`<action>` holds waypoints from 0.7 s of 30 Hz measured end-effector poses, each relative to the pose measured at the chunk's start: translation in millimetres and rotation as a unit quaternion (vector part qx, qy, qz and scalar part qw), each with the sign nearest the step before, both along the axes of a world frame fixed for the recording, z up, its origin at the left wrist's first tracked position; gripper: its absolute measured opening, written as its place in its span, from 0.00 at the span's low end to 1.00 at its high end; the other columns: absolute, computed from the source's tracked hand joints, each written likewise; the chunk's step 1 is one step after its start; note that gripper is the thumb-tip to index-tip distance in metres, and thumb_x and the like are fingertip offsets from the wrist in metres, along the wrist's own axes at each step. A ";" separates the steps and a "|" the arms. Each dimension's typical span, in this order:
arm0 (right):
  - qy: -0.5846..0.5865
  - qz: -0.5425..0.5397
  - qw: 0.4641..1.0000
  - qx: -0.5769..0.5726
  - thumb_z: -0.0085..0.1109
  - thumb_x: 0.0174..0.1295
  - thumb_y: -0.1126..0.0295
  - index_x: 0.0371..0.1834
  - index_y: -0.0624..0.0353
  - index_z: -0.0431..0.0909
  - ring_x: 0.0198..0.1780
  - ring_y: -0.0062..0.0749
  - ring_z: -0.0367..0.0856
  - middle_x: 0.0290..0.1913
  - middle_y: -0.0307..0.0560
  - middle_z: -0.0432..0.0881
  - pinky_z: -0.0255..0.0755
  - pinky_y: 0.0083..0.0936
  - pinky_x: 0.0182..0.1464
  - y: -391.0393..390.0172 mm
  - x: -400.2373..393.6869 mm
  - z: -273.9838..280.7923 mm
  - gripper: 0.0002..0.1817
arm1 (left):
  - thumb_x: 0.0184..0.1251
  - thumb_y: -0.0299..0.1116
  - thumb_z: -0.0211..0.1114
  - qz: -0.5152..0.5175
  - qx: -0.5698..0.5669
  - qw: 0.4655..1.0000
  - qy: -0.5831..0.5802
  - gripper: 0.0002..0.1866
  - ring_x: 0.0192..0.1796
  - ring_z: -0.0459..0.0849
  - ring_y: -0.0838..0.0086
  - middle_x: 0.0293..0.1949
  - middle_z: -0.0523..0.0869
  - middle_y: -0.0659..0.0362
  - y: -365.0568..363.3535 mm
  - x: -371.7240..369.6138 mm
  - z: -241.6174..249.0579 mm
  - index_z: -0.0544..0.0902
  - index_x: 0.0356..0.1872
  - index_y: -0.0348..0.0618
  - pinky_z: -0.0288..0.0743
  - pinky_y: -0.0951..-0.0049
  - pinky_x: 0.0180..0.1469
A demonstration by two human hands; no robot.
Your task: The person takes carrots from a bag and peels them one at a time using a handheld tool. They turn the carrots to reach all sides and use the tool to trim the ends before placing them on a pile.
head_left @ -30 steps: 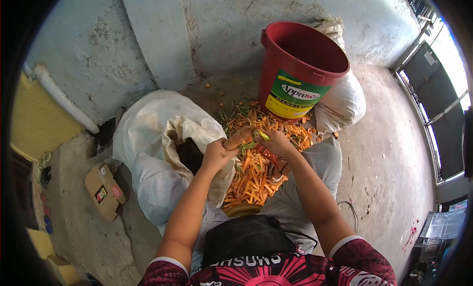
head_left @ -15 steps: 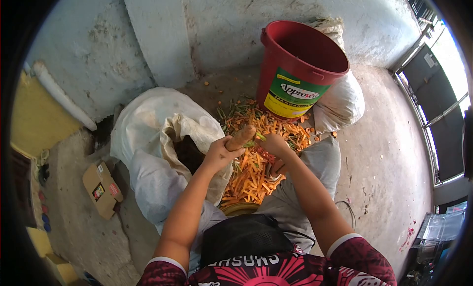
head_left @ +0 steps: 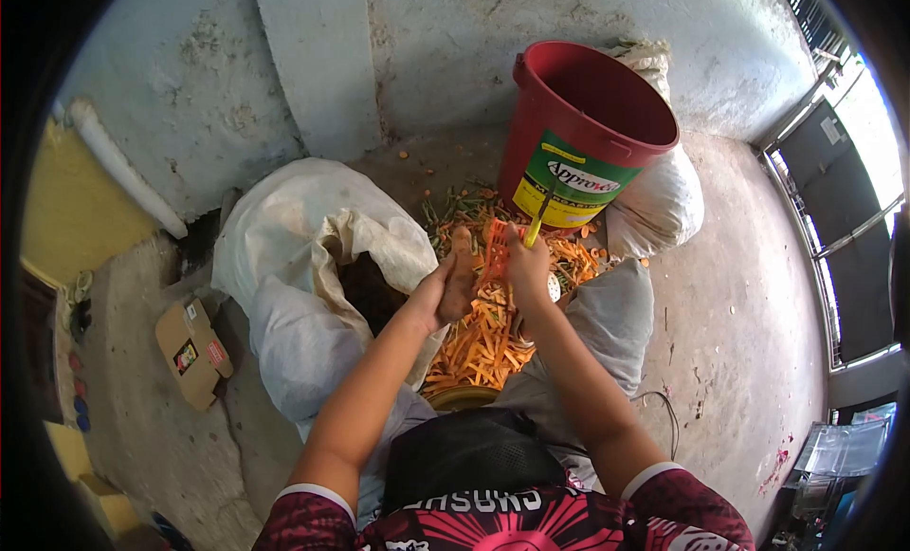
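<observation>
My left hand (head_left: 433,297) is wrapped round a thick, soil-browned carrot (head_left: 461,274), its tip pointing away from me. Close on its right, my right hand (head_left: 528,268) grips a knife (head_left: 534,231) by a yellow-green handle, with the thin blade slanting up in front of the red bucket. Against that hand's left side is a red perforated plastic piece (head_left: 496,250); I cannot tell whether the hand also holds it. Below both hands lies a heap of orange peelings (head_left: 479,347), with green trimmings towards the back.
A red bucket (head_left: 607,138) with a margarine label stands behind the heap. An open white sack (head_left: 313,205) is at the left, and another full sack (head_left: 664,205) leans behind the bucket. A cardboard piece (head_left: 192,355) lies on the floor to the left. The wall (head_left: 455,58) closes the back.
The carrot has swung more upright and slightly down in my left hand. My right hand has turned, so the knife now points up and away. The red plastic piece shows farther up and left.
</observation>
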State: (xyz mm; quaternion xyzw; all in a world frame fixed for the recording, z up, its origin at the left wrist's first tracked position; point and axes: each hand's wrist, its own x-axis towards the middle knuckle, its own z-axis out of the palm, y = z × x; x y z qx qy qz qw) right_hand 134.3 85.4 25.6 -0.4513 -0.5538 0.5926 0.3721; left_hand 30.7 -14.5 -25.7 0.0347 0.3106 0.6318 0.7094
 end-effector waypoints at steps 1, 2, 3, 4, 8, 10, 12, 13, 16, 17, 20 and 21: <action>0.010 0.007 1.000 0.023 0.48 0.60 0.64 0.30 0.62 0.72 0.21 0.18 0.66 0.21 0.36 0.71 0.61 0.19 0.24 -7.3 -3.4 -1.4 0.11 | 0.63 0.50 0.45 -0.016 0.032 0.999 -0.034 0.21 0.36 0.77 0.75 0.37 0.77 0.60 -0.3 -1.8 -6.9 0.70 0.46 0.44 0.74 0.75 0.35; 0.010 0.010 0.999 0.041 0.48 0.60 0.65 0.30 0.63 0.71 0.22 0.19 0.67 0.21 0.38 0.71 0.62 0.19 0.25 -14.3 -6.4 -0.2 0.11 | 0.64 0.50 0.44 -0.046 0.094 0.990 -0.090 0.21 0.36 0.77 0.74 0.37 0.77 0.59 0.3 -5.1 -17.5 0.70 0.47 0.44 0.74 0.74 0.35; 0.010 0.013 0.998 0.059 0.47 0.60 0.65 0.31 0.63 0.71 0.23 0.20 0.68 0.22 0.39 0.72 0.63 0.19 0.27 -21.8 -9.0 2.9 0.11 | 0.64 0.50 0.43 -0.076 0.154 0.974 -0.147 0.21 0.37 0.77 0.74 0.38 0.77 0.59 -0.2 -7.3 -19.6 0.70 0.47 0.44 0.74 0.74 0.36; 0.010 0.015 0.997 0.077 0.47 0.61 0.65 0.32 0.64 0.71 0.24 0.20 0.69 0.23 0.41 0.73 0.64 0.20 0.28 -27.8 -11.7 5.0 0.11 | 0.65 0.49 0.43 -0.106 0.213 0.950 -0.202 0.21 0.37 0.77 0.73 0.38 0.77 0.59 -1.3 -8.4 -21.9 0.70 0.47 0.44 0.74 0.73 0.36; -0.027 0.011 0.987 0.158 0.46 0.61 0.65 0.31 0.65 0.70 0.25 0.24 0.69 0.23 0.43 0.73 0.65 0.23 0.29 -38.0 -14.7 5.3 0.11 | 0.66 0.46 0.42 0.050 -0.039 0.998 -0.023 0.19 0.35 0.78 0.72 0.36 0.78 0.59 -6.6 9.1 9.2 0.71 0.46 0.45 0.74 0.73 0.35; -0.032 -0.011 0.984 0.172 0.46 0.61 0.65 0.30 0.64 0.70 0.24 0.26 0.69 0.22 0.45 0.73 0.64 0.24 0.29 -40.2 -17.2 1.5 0.12 | 0.65 0.45 0.44 0.044 -0.036 0.998 -0.040 0.17 0.34 0.79 0.71 0.37 0.79 0.58 -9.3 7.7 5.6 0.72 0.44 0.44 0.75 0.71 0.34; -0.053 -0.028 0.981 0.187 0.46 0.60 0.65 0.30 0.64 0.70 0.23 0.30 0.70 0.21 0.47 0.73 0.64 0.26 0.28 -44.4 -18.4 3.6 0.12 | 0.65 0.44 0.44 0.040 -0.018 0.997 -0.061 0.17 0.35 0.79 0.72 0.38 0.79 0.58 -9.6 7.3 0.9 0.72 0.45 0.44 0.75 0.71 0.36; -0.071 -0.035 0.978 0.195 0.46 0.60 0.64 0.29 0.64 0.70 0.23 0.33 0.71 0.20 0.49 0.73 0.64 0.28 0.28 -48.0 -17.7 10.5 0.12 | 0.65 0.44 0.44 0.037 -0.009 0.997 -0.071 0.17 0.36 0.79 0.72 0.38 0.79 0.58 -9.6 7.3 0.0 0.72 0.45 0.44 0.75 0.71 0.36; -0.136 -0.038 0.967 0.211 0.47 0.60 0.64 0.28 0.64 0.69 0.23 0.43 0.72 0.20 0.53 0.72 0.64 0.32 0.27 -49.3 -19.2 7.6 0.13 | 0.65 0.43 0.45 0.003 -0.017 0.999 -0.029 0.16 0.34 0.79 0.72 0.37 0.79 0.57 -14.5 7.8 7.8 0.72 0.44 0.43 0.76 0.71 0.35; -0.160 -0.036 0.963 0.215 0.47 0.59 0.64 0.27 0.64 0.69 0.23 0.46 0.72 0.20 0.54 0.72 0.63 0.34 0.27 -48.6 -19.8 4.1 0.13 | 0.65 0.43 0.45 0.002 -0.008 1.000 -0.029 0.16 0.33 0.79 0.72 0.37 0.79 0.57 -14.2 8.7 7.6 0.72 0.44 0.43 0.76 0.72 0.34; -0.185 -0.042 0.952 0.242 0.47 0.58 0.64 0.27 0.65 0.69 0.26 0.52 0.72 0.21 0.57 0.73 0.64 0.37 0.28 -39.0 -21.7 2.1 0.13 | 0.65 0.44 0.44 -0.022 0.053 0.997 -0.060 0.17 0.32 0.80 0.72 0.36 0.79 0.57 -9.7 5.7 -5.1 0.72 0.43 0.43 0.76 0.73 0.33; -0.197 -0.044 0.948 0.245 0.48 0.58 0.64 0.27 0.65 0.69 0.26 0.52 0.73 0.21 0.57 0.74 0.64 0.37 0.28 -37.8 -22.2 3.1 0.13 | 0.65 0.45 0.44 -0.045 0.096 0.990 -0.090 0.17 0.32 0.80 0.72 0.36 0.79 0.58 -4.3 -0.4 -25.8 0.72 0.42 0.42 0.76 0.73 0.33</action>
